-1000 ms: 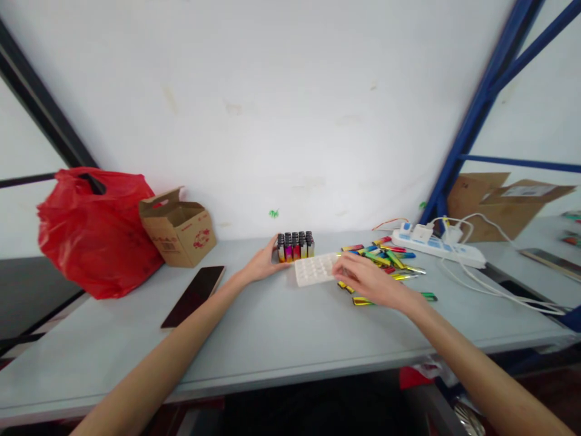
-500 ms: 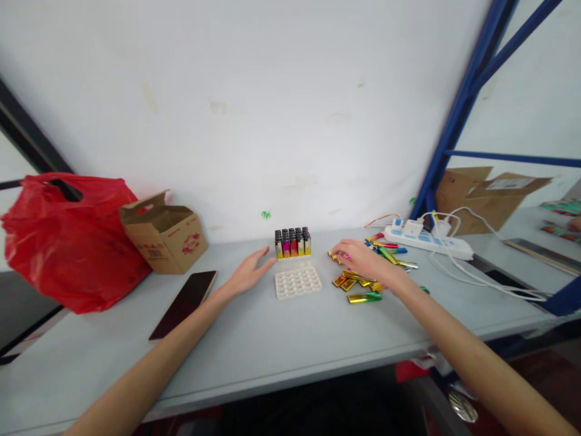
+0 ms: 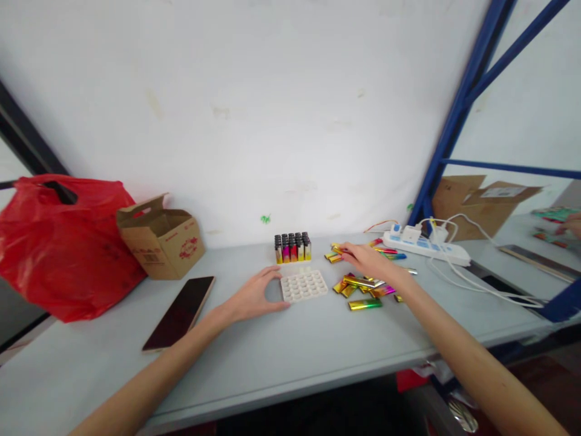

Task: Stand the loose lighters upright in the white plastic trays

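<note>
Left hand (image 3: 252, 296) now at left edge of tray (image 3: 304, 286)

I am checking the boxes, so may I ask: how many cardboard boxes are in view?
2: one open box beside the red bag, and one carton behind the power strip at right. Others may be hidden.

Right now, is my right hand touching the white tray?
Apart: the head view shows grey tabletop between your right hand and the white tray.
</note>
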Tool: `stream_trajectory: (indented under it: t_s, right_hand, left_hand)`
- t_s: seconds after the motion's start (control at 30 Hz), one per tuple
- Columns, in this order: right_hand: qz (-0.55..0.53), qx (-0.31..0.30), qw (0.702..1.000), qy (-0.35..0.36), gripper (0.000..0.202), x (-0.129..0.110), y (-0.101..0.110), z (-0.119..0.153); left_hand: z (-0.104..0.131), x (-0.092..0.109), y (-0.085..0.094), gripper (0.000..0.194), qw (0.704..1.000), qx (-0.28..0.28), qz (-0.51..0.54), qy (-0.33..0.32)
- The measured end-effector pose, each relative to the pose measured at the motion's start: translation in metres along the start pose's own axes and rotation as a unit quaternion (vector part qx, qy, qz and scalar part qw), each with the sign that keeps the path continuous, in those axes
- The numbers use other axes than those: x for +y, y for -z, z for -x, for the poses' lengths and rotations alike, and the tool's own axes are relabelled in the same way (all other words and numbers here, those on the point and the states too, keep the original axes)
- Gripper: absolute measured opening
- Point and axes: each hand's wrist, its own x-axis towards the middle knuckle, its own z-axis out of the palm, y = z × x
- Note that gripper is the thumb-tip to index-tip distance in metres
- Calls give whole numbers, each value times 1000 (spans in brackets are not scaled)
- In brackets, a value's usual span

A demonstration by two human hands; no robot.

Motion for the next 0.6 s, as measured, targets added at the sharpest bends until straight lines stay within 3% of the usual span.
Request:
stream_trajectory:
  t_s: [0.17,0.33,0.4,0.5,0.6]
  right_hand:
    - [-156,102,982,24,35,-30,19,-15]
    - [-342,171,924,7,49,-69,13,-49]
    - [-450,152,880,16,54,-83,1,-57]
    - [-582,65,810,24,51,-99,-22,-58]
    - [-625,12,781,-14,50,-104,-40,-52]
  left_hand:
    - [-19,7,2,60,998,40,8,-49]
    - [-14,9,-9,57,997,61,18,-40]
    - [-10,8,-13,55,997,62,28,-41]
    - [-7,7,-15,56,996,67,35,-46]
    - [-7,8,-13,56,996,62,32,-50]
